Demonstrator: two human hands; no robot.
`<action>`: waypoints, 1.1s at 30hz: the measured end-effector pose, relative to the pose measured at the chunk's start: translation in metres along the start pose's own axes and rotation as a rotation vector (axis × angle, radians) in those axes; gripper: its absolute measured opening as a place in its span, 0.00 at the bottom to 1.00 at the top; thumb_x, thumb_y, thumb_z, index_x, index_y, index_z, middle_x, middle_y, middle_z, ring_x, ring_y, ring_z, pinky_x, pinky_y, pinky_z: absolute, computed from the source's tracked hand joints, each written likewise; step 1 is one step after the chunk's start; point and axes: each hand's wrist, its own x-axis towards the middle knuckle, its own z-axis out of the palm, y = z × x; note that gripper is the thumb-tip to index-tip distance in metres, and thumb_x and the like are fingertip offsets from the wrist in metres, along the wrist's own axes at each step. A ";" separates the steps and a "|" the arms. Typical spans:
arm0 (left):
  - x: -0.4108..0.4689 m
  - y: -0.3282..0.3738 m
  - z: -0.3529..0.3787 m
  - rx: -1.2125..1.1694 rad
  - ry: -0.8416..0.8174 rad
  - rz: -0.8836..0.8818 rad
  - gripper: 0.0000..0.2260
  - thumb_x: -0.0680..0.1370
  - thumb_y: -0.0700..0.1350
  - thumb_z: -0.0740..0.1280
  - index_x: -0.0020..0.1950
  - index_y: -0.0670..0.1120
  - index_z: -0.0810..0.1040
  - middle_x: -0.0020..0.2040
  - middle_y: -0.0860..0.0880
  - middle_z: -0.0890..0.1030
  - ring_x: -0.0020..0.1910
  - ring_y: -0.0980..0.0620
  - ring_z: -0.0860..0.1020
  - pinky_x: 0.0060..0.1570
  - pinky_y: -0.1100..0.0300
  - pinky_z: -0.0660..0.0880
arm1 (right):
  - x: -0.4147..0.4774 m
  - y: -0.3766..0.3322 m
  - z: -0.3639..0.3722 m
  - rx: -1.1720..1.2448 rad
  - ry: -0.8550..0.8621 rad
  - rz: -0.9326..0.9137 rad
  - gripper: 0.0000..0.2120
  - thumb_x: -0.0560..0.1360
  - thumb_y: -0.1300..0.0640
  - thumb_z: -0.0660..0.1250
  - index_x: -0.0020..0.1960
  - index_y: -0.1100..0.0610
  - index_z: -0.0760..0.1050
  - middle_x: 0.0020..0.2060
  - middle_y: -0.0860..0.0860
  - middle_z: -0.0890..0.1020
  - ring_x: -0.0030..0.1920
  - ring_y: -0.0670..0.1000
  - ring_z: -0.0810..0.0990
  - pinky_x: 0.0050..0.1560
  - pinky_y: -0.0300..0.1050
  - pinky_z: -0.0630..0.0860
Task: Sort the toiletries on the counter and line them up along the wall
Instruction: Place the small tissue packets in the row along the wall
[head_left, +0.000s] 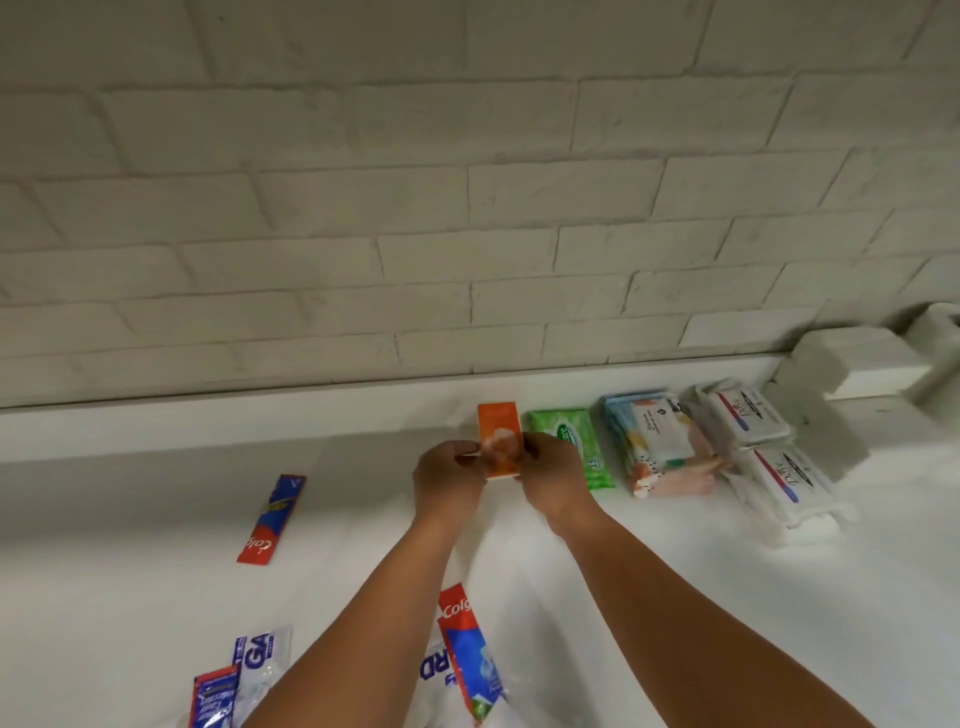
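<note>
Left grip (449, 475) and right grip (553, 467) pinch the flat orange paper packet (498, 423) by its sides. Probably they're squaring it into the wall row, beside the green plastic wipes pack (569, 434) just to their right.

White counter (156, 493) runs along a brick wall (467, 208). Near the wall is a row of packs, left to right: orange pack (498, 423), green wipes pack (569, 441), patterned wipes pack (649, 441), then a white soap pack (748, 415) w/ a 2nd soap pack (789, 478) in front of it. Well apart on the left lies a red-blue toothpaste box (271, 519), alone. At the front: a 2nd toothpaste box (467, 654), a clear packet (260, 654) & a small blue-red sachet (214, 696).
</note>
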 end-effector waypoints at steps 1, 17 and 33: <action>0.008 0.004 0.003 0.001 0.020 -0.005 0.09 0.73 0.50 0.70 0.48 0.48 0.86 0.41 0.49 0.86 0.40 0.49 0.83 0.40 0.59 0.77 | 0.006 -0.003 -0.002 -0.064 0.001 -0.013 0.10 0.78 0.53 0.64 0.45 0.55 0.82 0.39 0.51 0.84 0.42 0.54 0.83 0.43 0.51 0.78; 0.054 0.003 0.036 0.241 0.050 -0.038 0.09 0.75 0.50 0.71 0.50 0.49 0.88 0.47 0.48 0.87 0.49 0.48 0.83 0.41 0.62 0.69 | 0.045 0.005 0.000 -0.200 -0.154 0.062 0.12 0.78 0.63 0.56 0.50 0.61 0.78 0.44 0.58 0.82 0.42 0.54 0.79 0.37 0.45 0.73; 0.053 0.004 0.049 0.227 0.108 -0.046 0.12 0.79 0.50 0.67 0.55 0.46 0.86 0.52 0.44 0.86 0.53 0.44 0.82 0.45 0.61 0.69 | 0.042 0.000 -0.011 -0.132 -0.251 0.056 0.11 0.79 0.61 0.57 0.50 0.55 0.79 0.45 0.54 0.83 0.42 0.49 0.79 0.40 0.41 0.74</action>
